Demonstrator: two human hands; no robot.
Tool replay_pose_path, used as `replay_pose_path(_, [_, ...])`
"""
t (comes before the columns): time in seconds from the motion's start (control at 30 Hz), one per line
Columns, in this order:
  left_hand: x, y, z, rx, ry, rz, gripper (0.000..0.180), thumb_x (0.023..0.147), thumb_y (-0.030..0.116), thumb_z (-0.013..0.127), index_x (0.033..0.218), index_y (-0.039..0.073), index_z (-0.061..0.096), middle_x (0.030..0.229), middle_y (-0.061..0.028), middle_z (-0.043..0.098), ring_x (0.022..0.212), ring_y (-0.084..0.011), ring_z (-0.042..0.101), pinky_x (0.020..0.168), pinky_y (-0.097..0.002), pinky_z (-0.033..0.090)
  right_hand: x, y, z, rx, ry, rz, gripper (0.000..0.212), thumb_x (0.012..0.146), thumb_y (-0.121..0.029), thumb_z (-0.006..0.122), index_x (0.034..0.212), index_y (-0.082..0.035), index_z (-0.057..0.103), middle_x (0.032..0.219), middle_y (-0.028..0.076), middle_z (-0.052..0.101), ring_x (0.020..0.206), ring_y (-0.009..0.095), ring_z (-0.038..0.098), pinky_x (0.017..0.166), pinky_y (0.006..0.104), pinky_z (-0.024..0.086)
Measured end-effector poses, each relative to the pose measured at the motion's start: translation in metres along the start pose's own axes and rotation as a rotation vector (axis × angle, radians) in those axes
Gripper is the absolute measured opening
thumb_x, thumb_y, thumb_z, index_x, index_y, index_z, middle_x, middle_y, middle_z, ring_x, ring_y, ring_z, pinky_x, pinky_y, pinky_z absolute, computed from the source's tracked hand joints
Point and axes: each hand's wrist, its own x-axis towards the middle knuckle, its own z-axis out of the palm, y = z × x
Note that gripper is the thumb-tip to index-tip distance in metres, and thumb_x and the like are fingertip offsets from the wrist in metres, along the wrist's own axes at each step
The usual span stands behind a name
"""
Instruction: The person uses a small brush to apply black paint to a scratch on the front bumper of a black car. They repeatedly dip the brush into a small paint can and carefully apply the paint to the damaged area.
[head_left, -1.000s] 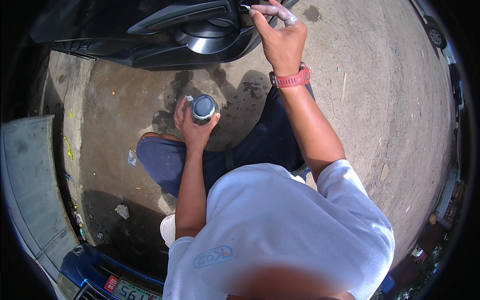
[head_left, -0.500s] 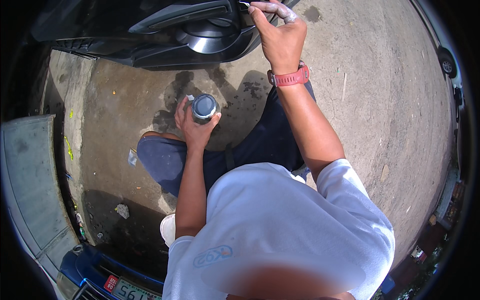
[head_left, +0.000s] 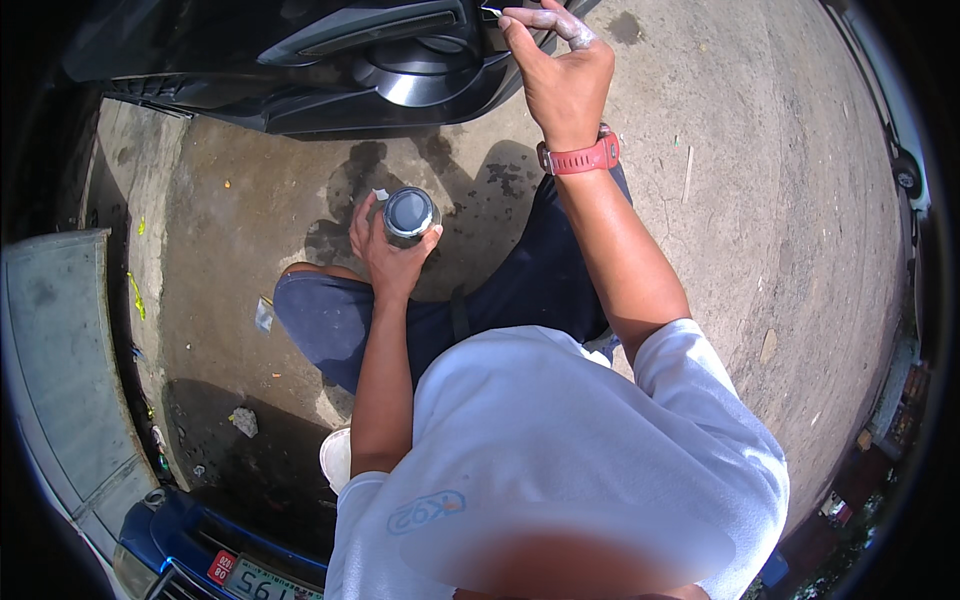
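My left hand point(head_left: 388, 258) is wrapped round the side of a small round container point(head_left: 408, 212) with a dark grey top and a pale, smeared rim. A white scrap point(head_left: 381, 195) shows by its fingertips; I cannot tell whether it is held or lies on the ground. Farther forward, my right hand point(head_left: 565, 80) pinches a small thin white-tipped piece point(head_left: 490, 11) close to the corner of a black car bumper point(head_left: 300, 120). Whitish smears coat its fingers, and a red watch point(head_left: 580, 157) circles the wrist. Most of the pinched piece is hidden by the fingers.
A round silvery-black lamp housing point(head_left: 415, 80) is set in the bumper. Behind me on the left stand a blue vehicle point(head_left: 150, 530) and a grey metal panel point(head_left: 65, 340). A white round object point(head_left: 337, 458) is beside my hip. A stone point(head_left: 243, 421) lies on the concrete.
A white vehicle at the far right edge has shifted, its wheel now lower in the picture. My right hand has barely moved at the bumper. The left hand and container stay in place.
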Motion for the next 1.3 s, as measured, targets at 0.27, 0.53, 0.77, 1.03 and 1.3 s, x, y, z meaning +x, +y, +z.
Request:
replay_pose_path(0.27, [0.001,0.0,0.0,-0.012,0.013,0.018,0.079,0.069,0.038,0.108,0.135,0.006,0.077,0.17,-0.0107,0.054,0.164,-0.0412,0.04,0.134,-0.0623,0.032,-0.005,-0.002,-0.003,-0.018,0.001,0.063,0.009,0.1,-0.005,0.086,0.107,-0.005,0.091,0.101,0.009,0.088,0.119,0.027,0.08,0.129,0.0532,0.049])
replay_pose_path(0.53, [0.0,-0.001,0.0,-0.017,0.009,0.023,0.079,0.069,0.038,0.108,0.134,0.007,0.077,0.17,-0.0097,0.054,0.164,-0.0408,0.039,0.134,-0.0633,0.032,-0.014,0.018,-0.012,-0.093,-0.051,0.013,0.011,0.098,-0.007,0.089,0.109,-0.006,0.091,0.109,0.008,0.088,0.135,0.034,0.075,0.124,0.0517,0.05])
replay_pose_path(0.77, [0.001,0.001,-0.002,0.058,0.063,0.145,0.083,0.066,0.041,0.109,0.135,0.009,0.076,0.17,-0.01,0.055,0.163,-0.0426,0.042,0.134,-0.0661,0.029,-0.097,-0.007,-0.032,-0.249,-0.45,0.107,0.01,0.092,-0.014,0.089,0.1,-0.009,0.091,0.103,0.008,0.087,0.134,0.032,0.074,0.123,0.0537,0.048])
replay_pose_path(1.03, [-0.002,0.008,-0.002,0.11,0.05,0.225,0.085,0.064,0.04,0.106,0.141,0.018,0.077,0.172,-0.0078,0.053,0.169,-0.0402,0.037,0.139,-0.0702,0.021,-0.154,-0.013,-0.021,-0.405,-0.836,-0.117,0.011,0.091,-0.014,0.087,0.099,-0.007,0.089,0.107,0.013,0.083,0.127,0.032,0.072,0.128,0.0642,0.041])
replay_pose_path(1.3, [-0.004,0.014,-0.005,0.117,0.008,0.227,0.084,0.066,0.041,0.107,0.141,0.017,0.077,0.171,-0.0081,0.056,0.168,-0.0408,0.04,0.138,-0.0719,0.02,-0.156,-0.004,-0.013,-0.49,-0.938,-0.231,0.012,0.083,-0.013,0.086,0.091,-0.004,0.086,0.102,0.012,0.083,0.122,0.031,0.072,0.126,0.0625,0.043])
